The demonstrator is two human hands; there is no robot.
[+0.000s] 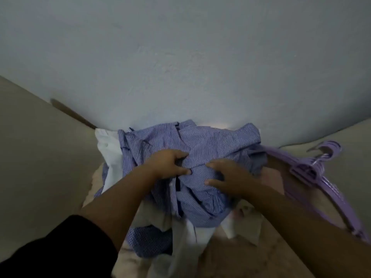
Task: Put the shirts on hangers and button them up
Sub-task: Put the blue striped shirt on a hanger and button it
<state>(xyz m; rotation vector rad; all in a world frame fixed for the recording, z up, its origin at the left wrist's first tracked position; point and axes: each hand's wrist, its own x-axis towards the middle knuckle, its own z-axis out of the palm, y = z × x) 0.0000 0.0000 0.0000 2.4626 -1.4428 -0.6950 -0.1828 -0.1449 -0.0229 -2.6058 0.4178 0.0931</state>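
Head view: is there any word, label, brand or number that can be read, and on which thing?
None can be read.
Striped shirt, gripped by the left hand: no label shows.
Purple hangers: no legible marking; the picture is blurred.

Home: laundry pile (190,177), plain wall (180,57)

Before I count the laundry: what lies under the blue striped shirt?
Under the blue striped shirt, white garments stick out left and below, plus a blue checked piece. Anything further down is covered.
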